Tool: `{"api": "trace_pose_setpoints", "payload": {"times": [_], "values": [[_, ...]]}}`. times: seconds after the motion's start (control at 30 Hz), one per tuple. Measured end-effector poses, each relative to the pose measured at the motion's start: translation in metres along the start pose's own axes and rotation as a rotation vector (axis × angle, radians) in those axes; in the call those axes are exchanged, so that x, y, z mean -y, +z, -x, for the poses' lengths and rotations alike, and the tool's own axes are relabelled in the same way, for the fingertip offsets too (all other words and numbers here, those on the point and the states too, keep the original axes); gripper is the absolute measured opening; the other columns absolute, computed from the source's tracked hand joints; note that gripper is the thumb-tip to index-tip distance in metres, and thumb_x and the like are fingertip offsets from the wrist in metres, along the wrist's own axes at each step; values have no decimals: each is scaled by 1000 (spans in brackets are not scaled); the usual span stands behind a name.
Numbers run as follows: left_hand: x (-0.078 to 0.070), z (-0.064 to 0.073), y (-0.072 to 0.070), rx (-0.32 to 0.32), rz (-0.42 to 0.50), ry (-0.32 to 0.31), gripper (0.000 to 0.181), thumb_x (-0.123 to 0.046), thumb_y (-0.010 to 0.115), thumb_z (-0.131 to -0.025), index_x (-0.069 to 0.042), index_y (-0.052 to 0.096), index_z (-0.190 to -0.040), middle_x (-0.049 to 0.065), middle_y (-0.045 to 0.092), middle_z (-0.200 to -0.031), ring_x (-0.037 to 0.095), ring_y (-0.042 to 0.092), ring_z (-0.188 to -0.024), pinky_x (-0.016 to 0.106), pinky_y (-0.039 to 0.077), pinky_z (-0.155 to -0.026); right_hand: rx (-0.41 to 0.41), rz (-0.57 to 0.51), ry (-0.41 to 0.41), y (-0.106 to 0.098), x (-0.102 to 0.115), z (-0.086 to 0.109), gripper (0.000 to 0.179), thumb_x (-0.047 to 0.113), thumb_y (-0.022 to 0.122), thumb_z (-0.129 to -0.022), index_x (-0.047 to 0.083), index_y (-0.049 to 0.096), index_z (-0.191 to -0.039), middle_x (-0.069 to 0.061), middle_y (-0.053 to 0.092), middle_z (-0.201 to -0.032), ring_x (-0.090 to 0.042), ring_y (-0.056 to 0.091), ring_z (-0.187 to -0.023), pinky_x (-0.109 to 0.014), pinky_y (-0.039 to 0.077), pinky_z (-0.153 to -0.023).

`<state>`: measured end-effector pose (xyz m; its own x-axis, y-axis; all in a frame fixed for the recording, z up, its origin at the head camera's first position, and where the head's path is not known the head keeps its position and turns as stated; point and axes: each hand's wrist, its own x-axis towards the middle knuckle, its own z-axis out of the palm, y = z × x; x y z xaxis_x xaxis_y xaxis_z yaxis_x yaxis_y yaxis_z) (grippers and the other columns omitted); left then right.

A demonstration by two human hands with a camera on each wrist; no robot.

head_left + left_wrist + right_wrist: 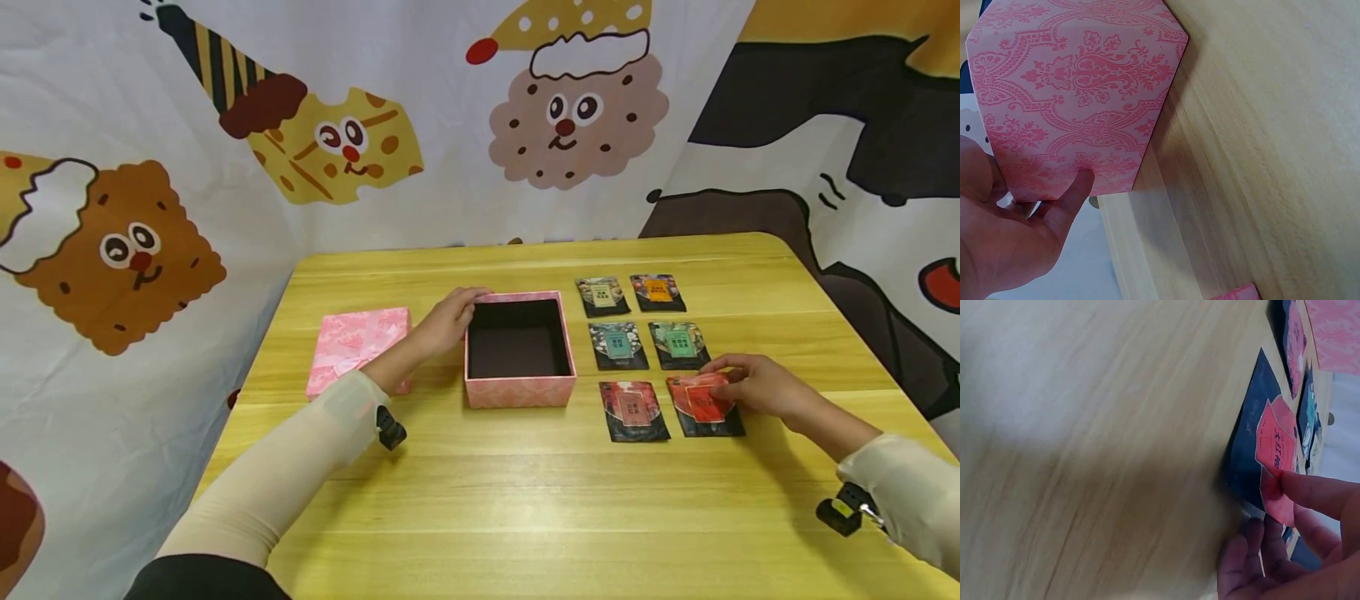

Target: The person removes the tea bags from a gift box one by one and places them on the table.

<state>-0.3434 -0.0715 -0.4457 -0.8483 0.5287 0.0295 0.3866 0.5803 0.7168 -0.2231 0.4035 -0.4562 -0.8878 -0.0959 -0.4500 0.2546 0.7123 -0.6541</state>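
Observation:
A pink patterned gift box (520, 392) stands lidless in mid-table, its dark inside showing. My left hand (450, 319) holds its back left corner; the thumb (1079, 187) lies on the outer wall in the left wrist view, the other fingers partly hidden at the rim. On the right, my right hand (761, 383) pinches the right edge of a red and black sachet (697, 412), thumb on its front and fingers at the edge. The right wrist view shows this sachet (1250, 437) tilted. Beside it lies a dull red and black sachet (633, 412).
A pink lid (360, 337) with a bow lies left of the box, partly behind my left forearm. Beyond the red sachets lie a blue-labelled sachet (618, 346), a green one (679, 345), a cream-labelled one (602, 296) and an orange-labelled one (657, 292). A printed cloth hangs behind the table.

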Motion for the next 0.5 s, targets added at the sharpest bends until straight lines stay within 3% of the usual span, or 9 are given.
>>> {"api": "trace_pose_setpoints", "payload": {"times": [0.1,0.3,0.5], "values": [[0,0,0,1,3,2,42,-6,38,-111,-4,46,-152,22,52,-142,34,51,-113,48,42,-103,-33,63,-29,2,-1,0,39,9,67,-99,-12,57,-131,-22,65,-104,-24,58,-85,-32,48,-67],[-1,-1,0,12,-1,-5,42,-7,36,-112,-4,45,-153,22,50,-144,33,51,-111,46,42,-98,-98,164,-81,6,-2,1,35,9,70,-96,-9,62,-125,-25,67,-105,-27,59,-87,-34,47,-68],[-1,0,0,13,-11,-2,42,-7,35,-112,-3,45,-153,22,51,-142,33,51,-110,46,42,-97,-154,283,-117,10,-4,-2,31,13,72,-94,-6,66,-118,-31,69,-110,-42,66,-97,-46,53,-74]]}}
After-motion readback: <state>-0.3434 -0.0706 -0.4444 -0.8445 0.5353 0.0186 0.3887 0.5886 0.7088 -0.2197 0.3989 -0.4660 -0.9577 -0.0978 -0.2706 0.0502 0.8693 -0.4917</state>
